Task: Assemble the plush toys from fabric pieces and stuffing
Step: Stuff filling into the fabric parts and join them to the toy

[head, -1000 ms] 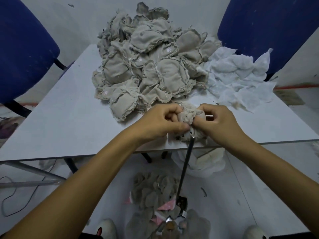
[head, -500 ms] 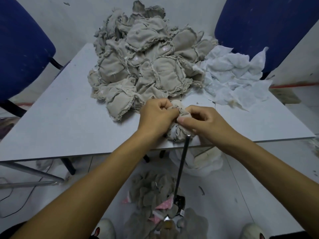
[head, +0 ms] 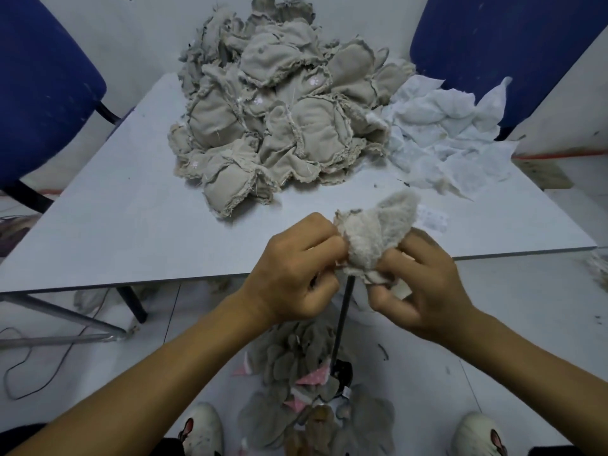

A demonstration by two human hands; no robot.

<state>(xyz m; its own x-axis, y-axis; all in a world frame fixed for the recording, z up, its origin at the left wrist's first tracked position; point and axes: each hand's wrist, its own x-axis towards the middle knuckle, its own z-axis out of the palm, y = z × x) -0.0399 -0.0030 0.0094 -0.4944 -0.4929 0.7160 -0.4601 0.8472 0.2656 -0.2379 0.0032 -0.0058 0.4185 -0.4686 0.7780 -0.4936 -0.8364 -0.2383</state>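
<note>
Both hands are turning one fuzzy fabric piece (head: 378, 238) right side out over a dark rod (head: 342, 311).

The left hand (head: 296, 271) and right hand (head: 424, 284) are pinching it; beyond the grip, a large heap of unturned pieces (head: 276, 120) is waiting, so most work seems left.

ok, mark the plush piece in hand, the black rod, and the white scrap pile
plush piece (head: 378, 232), head view, fuzzy upper face.
black rod (head: 342, 319), head view, mid shaft below the hands.
white scrap pile (head: 450, 133), head view, centre of heap.

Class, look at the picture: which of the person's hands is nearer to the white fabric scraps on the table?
Right. The right hand lies below the white fabric scraps; the left hand is farther left.
</note>
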